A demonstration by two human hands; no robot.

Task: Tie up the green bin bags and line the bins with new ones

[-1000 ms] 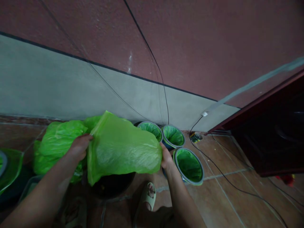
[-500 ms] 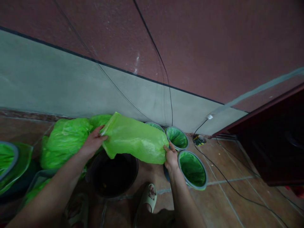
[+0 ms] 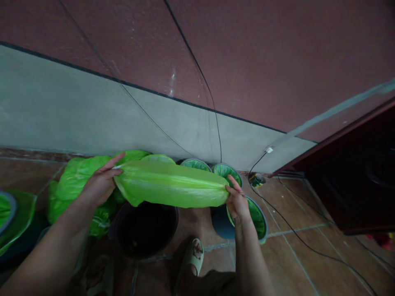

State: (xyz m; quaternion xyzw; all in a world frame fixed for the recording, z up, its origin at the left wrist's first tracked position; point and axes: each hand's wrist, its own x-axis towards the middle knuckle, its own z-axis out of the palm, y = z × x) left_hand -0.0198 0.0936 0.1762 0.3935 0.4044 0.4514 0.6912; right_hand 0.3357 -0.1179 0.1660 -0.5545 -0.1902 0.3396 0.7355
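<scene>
A light green plastic bag (image 3: 173,183) is stretched sideways between my two hands. My left hand (image 3: 100,183) pinches its left end, with a finger pointing outward. Its right end is gripped by my right hand (image 3: 237,199), between thumb and fingers. Below the bag stands a dark round bin (image 3: 145,230) with a black inside. Past my right hand are several bins with green liners, among them a grey-rimmed bin (image 3: 261,222), partly hidden by that hand and wrist. Behind my left hand lies a heap of bright green bags (image 3: 70,176).
At the far left stands another lined bin (image 3: 10,207). A black cable (image 3: 296,242) runs over the tiled floor from a white plug (image 3: 269,150) on the wall. A small can (image 3: 256,179) sits by the wall. My slippered foot (image 3: 195,255) is beside the dark bin.
My hands have moved apart, the left one leftward and the right one rightward. The green bag between them is now pulled longer and narrower, and lies more level.
</scene>
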